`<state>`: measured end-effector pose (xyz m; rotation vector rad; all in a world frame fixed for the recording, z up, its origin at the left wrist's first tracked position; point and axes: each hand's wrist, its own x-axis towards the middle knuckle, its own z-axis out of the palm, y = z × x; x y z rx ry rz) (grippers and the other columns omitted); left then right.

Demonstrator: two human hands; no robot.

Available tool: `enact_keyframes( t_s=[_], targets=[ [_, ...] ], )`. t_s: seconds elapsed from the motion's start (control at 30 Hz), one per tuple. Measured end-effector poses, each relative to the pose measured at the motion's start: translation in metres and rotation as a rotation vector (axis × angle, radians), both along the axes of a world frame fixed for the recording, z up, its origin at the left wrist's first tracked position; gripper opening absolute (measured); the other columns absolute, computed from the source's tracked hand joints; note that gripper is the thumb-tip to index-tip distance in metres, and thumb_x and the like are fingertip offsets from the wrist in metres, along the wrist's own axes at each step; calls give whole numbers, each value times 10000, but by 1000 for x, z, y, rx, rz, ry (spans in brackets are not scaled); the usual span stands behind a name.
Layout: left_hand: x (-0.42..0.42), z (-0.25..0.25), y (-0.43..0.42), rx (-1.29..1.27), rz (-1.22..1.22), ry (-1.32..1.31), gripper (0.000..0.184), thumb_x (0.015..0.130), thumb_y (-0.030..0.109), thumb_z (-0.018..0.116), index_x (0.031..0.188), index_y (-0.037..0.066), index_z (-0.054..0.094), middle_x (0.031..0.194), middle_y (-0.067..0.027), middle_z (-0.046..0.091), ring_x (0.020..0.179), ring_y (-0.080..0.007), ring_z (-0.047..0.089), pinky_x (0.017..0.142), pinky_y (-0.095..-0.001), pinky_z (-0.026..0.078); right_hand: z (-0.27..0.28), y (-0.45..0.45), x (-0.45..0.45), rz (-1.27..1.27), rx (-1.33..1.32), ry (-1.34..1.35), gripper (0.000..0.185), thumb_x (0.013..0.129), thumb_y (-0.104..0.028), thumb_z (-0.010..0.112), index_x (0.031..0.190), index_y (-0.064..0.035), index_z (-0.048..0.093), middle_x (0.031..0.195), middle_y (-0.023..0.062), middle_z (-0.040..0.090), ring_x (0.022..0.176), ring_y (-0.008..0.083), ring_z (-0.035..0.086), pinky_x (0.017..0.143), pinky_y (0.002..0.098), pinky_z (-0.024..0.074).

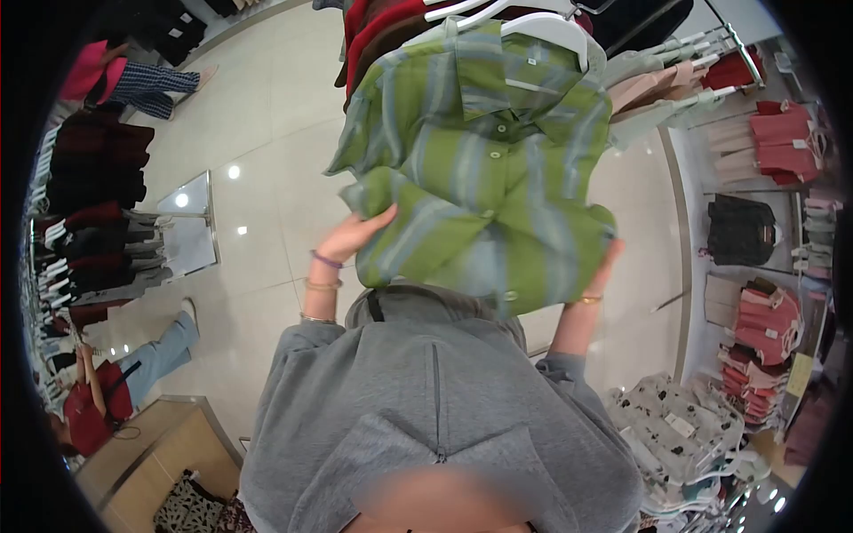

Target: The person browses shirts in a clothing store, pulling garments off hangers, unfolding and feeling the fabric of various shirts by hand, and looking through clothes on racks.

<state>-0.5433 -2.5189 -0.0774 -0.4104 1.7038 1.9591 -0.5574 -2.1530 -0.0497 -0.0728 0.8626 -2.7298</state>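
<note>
A green button-up shirt (462,191) with blue-grey stripes hangs in front of me on a white hanger (555,35). My left hand (355,238) grips its lower left side, thumb on the front and the other fingers mostly behind the cloth. At the lower right edge, my right hand (608,266) is closed on the fabric, its fingers largely hidden by the shirt. Between the two hands the lower part is lifted toward me, folded and a little blurred. Small buttons run down the middle.
Red and brown garments (373,31) hang behind the shirt. To the right stand a rack of pale clothes (666,84) and wall displays. A patterned white top (675,417) is at lower right. Two people, one in a red top (87,417), are on the left near dark clothes (98,160).
</note>
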Motion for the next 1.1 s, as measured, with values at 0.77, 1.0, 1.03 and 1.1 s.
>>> enact_keyframes(
  t_s=[0.77,1.0,1.03,1.1],
  targets=[
    [1,21,159,-302,448,498,477,823,180,648,1243,64,455,1134,-88,541,999,-174,534,879,-314,430,-11,-52,-94,542,625,112,282,768,-46,654,1034,1,570,962,30,594,859,112,558,742,257,454],
    [-9,14,145,-396,543,529,164,866,126,581,970,-1,567,790,-69,600,709,-132,578,667,-248,466,-12,-75,-87,461,790,253,247,773,-29,644,1005,12,570,958,33,599,859,116,558,748,254,454],
    [-9,16,140,-373,543,514,152,872,123,572,952,-5,560,765,-63,598,692,-128,575,655,-243,463,-9,-78,-87,457,783,233,244,774,-35,647,1001,13,572,953,33,601,855,118,560,747,255,455],
    [-8,17,131,-347,542,491,140,883,125,555,920,-10,546,744,-61,592,678,-126,570,648,-240,459,-6,-86,-83,435,788,215,236,777,-49,657,990,14,578,941,33,605,846,119,563,745,257,458]
  ],
)
